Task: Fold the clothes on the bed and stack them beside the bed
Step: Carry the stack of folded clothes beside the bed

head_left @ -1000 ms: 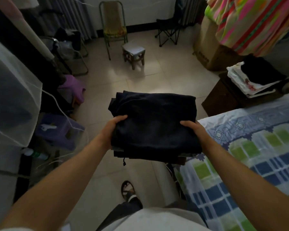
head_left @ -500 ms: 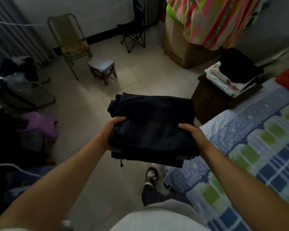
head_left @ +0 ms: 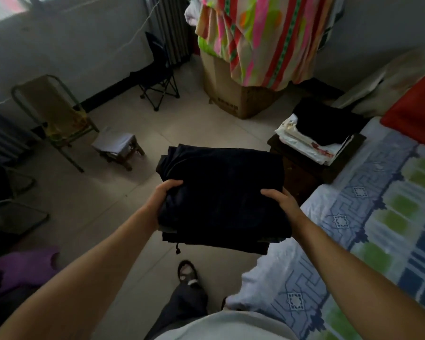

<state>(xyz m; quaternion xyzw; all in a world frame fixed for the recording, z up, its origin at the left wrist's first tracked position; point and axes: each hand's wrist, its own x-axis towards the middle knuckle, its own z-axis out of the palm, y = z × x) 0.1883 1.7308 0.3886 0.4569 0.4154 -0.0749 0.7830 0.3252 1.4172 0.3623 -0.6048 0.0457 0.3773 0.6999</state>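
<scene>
Both hands carried a stack of folded dark clothes [head_left: 221,197] in the air over the floor, beside the bed [head_left: 368,217]. Left hand [head_left: 163,195] gripped its left edge, right hand [head_left: 281,201] its right edge, thumbs on top. Nightstand [head_left: 304,168] with a folded pile [head_left: 317,133] stood just beyond.

Folded dark clothes [head_left: 221,192] between hands [head_left: 282,202]

Folded clothes [head_left: 221,192]: dark matt cloth. Bedsheet [head_left: 368,217]: printed cotton-like cloth. Box [head_left: 226,94]: brown cardboard. Floor [head_left: 194,126]: smooth, slightly glossy tile.
</scene>
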